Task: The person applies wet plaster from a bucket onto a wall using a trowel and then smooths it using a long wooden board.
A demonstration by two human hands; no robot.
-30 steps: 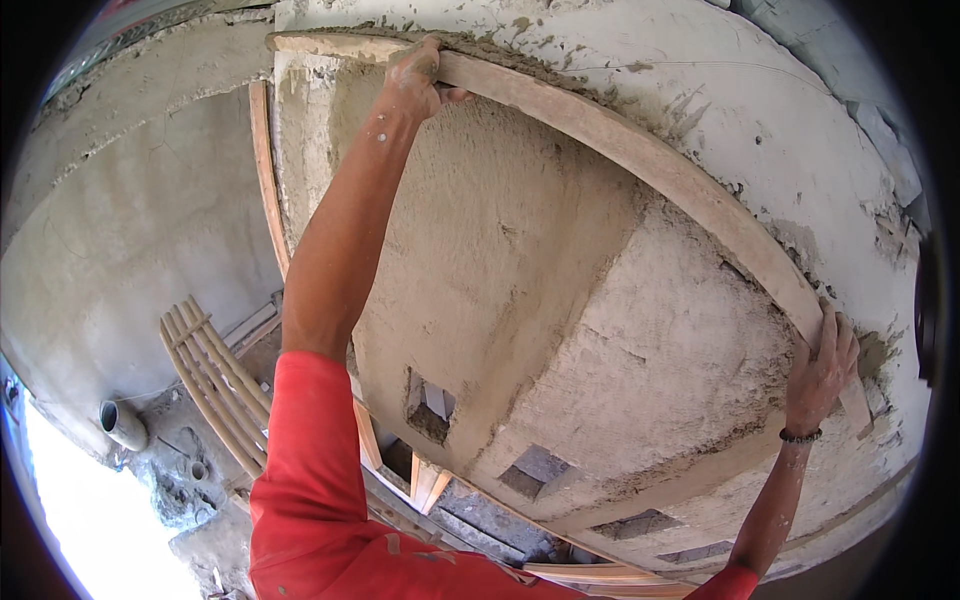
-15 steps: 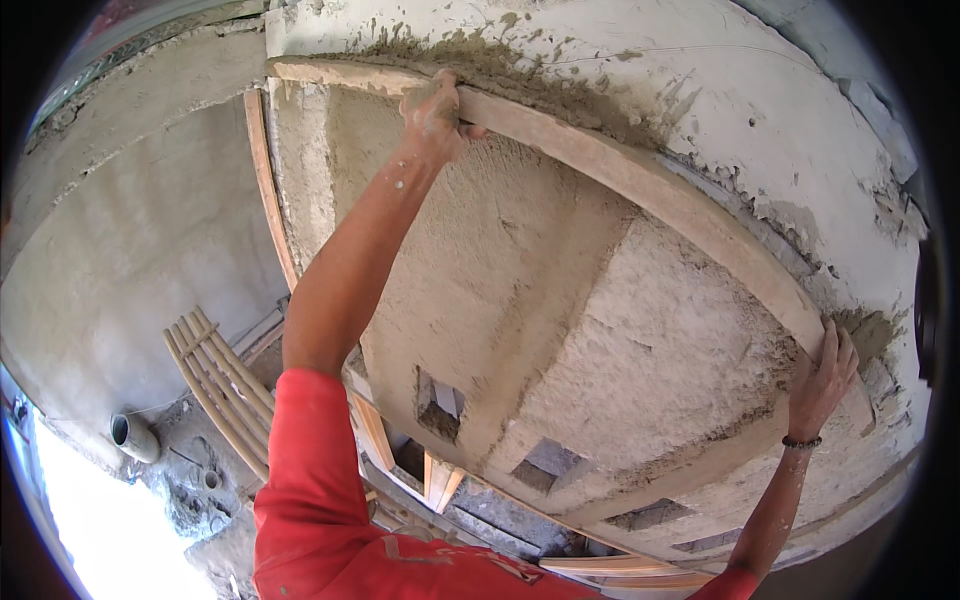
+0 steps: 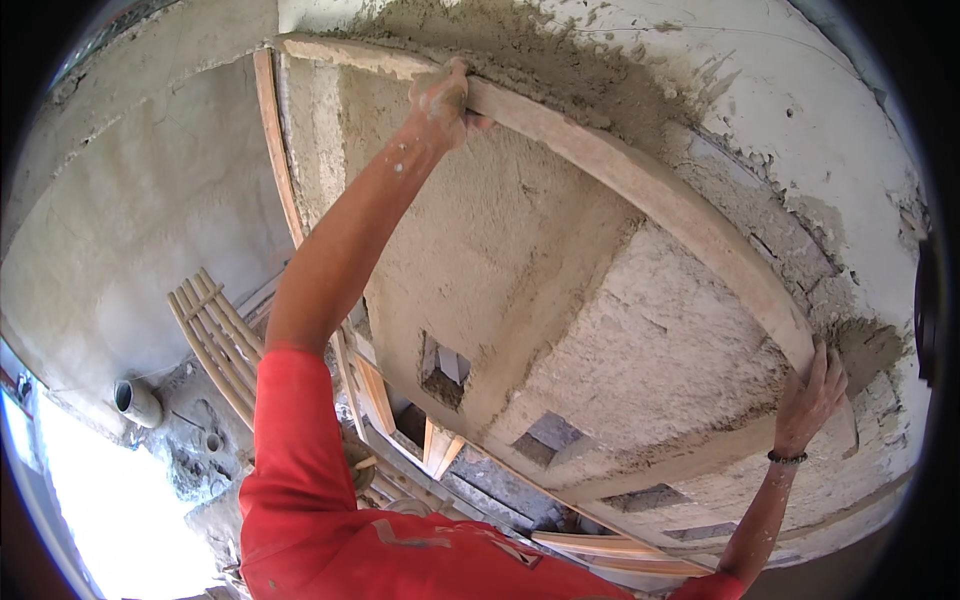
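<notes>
A long, mortar-smeared straightedge board (image 3: pixel 640 178) runs across the top of the plastered wall (image 3: pixel 480 240), bowed by the lens. Near its left end my left hand (image 3: pixel 440 105) grips it, fingers wrapped round the edge. My right hand (image 3: pixel 808 400) is closed round the board close to its right end, a dark beaded bracelet on the wrist. Wet mortar (image 3: pixel 560 65) lies thick along the board's upper edge. Below it, a smooth band of plaster runs down between rougher patches.
Several square openings, one of them a small hole (image 3: pixel 445 370), pierce the lower wall. A thin wooden batten (image 3: pixel 275 145) stands along the left corner. Lower left are a slatted pole rack (image 3: pixel 215 345) and a grey pipe (image 3: pixel 138 402). Timber pieces (image 3: pixel 440 450) show below the wall.
The board has shifted slightly, its right end moving a little down and left, with both hands still on it. More of the wall above its right half shows.
</notes>
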